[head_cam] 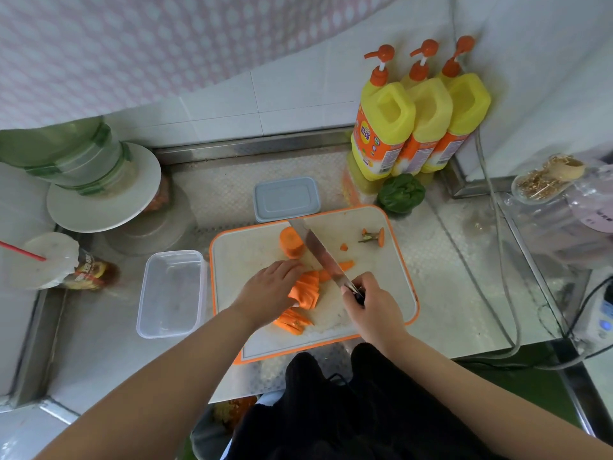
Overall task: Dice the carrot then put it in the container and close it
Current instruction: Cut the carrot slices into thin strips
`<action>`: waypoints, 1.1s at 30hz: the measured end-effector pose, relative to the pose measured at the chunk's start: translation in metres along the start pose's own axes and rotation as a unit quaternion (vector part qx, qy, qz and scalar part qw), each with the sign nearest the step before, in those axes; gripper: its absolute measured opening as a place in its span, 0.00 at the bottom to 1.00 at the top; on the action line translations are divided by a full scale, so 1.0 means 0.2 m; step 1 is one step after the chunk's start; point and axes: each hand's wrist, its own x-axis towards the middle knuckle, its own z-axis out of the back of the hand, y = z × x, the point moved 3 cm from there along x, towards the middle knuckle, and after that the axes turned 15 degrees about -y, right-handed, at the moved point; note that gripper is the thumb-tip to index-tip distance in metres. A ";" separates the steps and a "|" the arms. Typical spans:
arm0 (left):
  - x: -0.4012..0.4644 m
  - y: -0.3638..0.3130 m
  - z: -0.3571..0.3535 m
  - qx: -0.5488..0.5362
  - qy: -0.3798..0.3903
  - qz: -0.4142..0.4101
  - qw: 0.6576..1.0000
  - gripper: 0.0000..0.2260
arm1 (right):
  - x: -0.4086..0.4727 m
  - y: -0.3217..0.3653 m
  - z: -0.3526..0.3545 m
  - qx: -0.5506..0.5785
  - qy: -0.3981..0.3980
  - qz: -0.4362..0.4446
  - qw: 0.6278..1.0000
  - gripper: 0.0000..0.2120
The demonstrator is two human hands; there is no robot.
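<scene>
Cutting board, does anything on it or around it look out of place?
Mostly tidy. The cutting board overhangs the counter's front edge, and a cut-off carrot top lies apart from the slices at its far right corner.

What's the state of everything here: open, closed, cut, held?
Clear container: open, empty, left of the cutting board.
Lid: off, lying behind the board.
Carrot slices: cut, fanned, pressed by left hand.
Carrot chunk: uncut.
Knife: gripped by right hand.
Green pepper: whole.
</scene>
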 end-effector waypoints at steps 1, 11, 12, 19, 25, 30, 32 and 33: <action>0.03 -0.02 -0.01 0.008 0.021 0.011 1.000 0.37 | 0.00 0.00 0.01 0.009 -0.012 0.003 1.000 0.09; 0.10 -0.04 -0.09 0.029 0.145 0.037 0.988 0.35 | 0.00 -0.09 0.03 0.030 -0.025 0.014 0.999 0.08; 0.09 -0.04 -0.10 0.019 0.136 0.042 0.990 0.33 | 0.00 -0.10 0.03 0.031 -0.025 0.010 0.999 0.08; -0.02 -0.04 -0.12 -0.011 0.047 0.052 0.997 0.19 | -0.01 -0.12 0.01 0.027 -0.015 0.006 0.999 0.08; -0.03 0.13 -0.04 0.006 -0.023 0.149 0.989 0.18 | 0.00 -0.12 0.01 0.028 -0.013 0.008 0.999 0.07; -0.01 0.40 0.00 -0.025 -0.015 0.305 0.952 0.21 | 0.00 -0.13 0.01 0.031 -0.021 0.009 0.999 0.07; 0.01 0.47 -0.01 -0.033 0.014 0.336 0.941 0.23 | 0.00 -0.14 0.01 0.029 -0.025 0.011 0.999 0.07; 0.02 0.48 -0.02 -0.036 0.022 0.345 0.938 0.24 | 0.00 -0.14 0.01 0.028 -0.025 0.012 0.999 0.08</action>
